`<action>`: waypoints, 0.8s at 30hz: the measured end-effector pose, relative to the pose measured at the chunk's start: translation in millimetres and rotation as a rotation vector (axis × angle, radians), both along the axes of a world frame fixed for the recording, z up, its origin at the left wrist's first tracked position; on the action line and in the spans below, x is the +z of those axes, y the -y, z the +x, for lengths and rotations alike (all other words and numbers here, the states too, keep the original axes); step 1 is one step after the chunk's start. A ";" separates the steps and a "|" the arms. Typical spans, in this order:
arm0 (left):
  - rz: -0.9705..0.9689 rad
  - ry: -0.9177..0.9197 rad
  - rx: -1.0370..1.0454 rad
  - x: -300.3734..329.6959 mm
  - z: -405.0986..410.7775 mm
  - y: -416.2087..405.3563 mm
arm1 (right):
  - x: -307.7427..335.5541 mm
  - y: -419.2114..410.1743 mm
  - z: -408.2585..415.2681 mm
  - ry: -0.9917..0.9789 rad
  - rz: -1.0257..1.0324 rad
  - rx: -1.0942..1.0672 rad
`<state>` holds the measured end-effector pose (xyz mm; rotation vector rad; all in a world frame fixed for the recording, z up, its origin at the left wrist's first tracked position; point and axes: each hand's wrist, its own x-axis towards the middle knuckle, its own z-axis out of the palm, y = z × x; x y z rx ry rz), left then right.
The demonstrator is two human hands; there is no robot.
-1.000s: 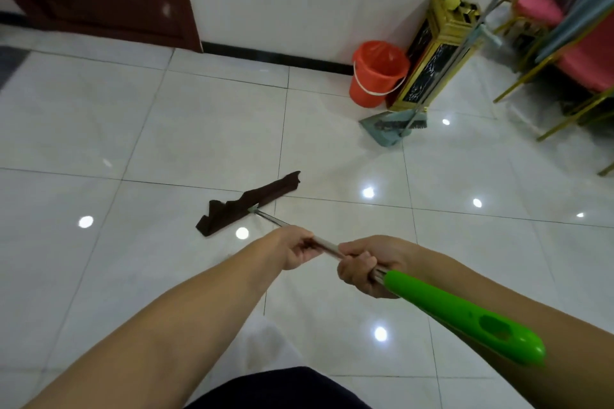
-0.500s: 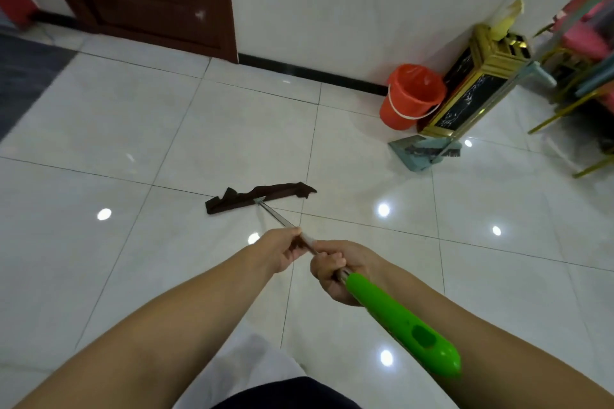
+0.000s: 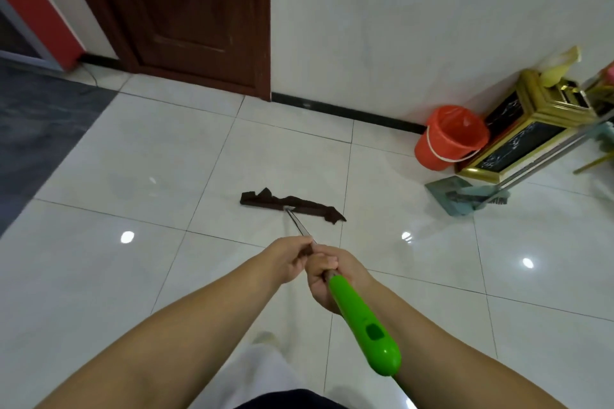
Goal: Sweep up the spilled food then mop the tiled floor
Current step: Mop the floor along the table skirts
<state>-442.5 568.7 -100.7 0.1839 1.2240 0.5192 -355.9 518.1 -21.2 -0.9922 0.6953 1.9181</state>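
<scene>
Mop head (image 3: 292, 207) swung round to the right; both hands (image 3: 292, 259) (image 3: 327, 279) grip the shaft (image 3: 300, 227), keep cloth flat w/ overlapping passes

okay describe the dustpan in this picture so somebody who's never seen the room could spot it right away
Follow the white wall right to the gold-framed black stand in the corner. On the white tiled floor just in front of it lies the pale teal plastic dustpan, with a dark brush head beside it. Unlike the round orange plastic bucket nearby, it is flat and wedge-shaped.
</scene>
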 end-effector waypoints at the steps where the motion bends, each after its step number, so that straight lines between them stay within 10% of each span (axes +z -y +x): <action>1: 0.003 -0.003 -0.007 -0.8 -2.1 -11.4 | -1.0 -10.8 -2.7 0.000 0.003 -0.013; 24: -0.053 -0.031 -0.045 -14.7 123.2 -311.6 | -17.1 -298.5 150.4 -0.140 0.004 -0.011</action>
